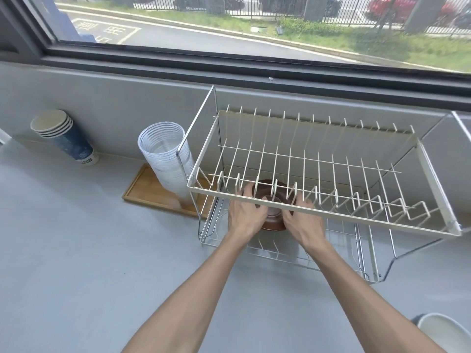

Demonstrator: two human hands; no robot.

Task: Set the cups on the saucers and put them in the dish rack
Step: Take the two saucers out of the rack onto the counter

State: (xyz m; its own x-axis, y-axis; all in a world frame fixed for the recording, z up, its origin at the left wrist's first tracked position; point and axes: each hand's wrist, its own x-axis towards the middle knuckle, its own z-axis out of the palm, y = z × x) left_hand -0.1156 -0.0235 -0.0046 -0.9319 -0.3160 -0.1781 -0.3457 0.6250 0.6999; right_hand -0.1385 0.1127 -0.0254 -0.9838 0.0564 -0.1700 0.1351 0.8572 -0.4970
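Both hands reach under the front rail of the two-tier wire dish rack [328, 220], whose cream upper basket of plate slots stands over a chrome lower shelf, and between them they carry a round, dark brown saucer [272, 224] with a small clear glass cup [272, 209] standing on its middle. The left hand [244, 217] holds the saucer's left edge with its fingers curled around the rim, and the right hand [303, 220] does the same on the right edge; the fingertips of both are partly hidden behind the cream rail. The saucer sits low in the rack, toward its left end, just above or already touching the lower shelf; which of the two cannot be told through the wires. As a judgement, the step in hand is setting the pair down, and it goes best with the saucer kept level so the cup does not slide or tip, lowered straight until the base bears on several wires and not on one. The cup's rim lies close under the cream rail, so a lift or tilt risks knocking it. Each hand should let go only once the saucer rests steady, then draw back low and straight toward the front of the rack.
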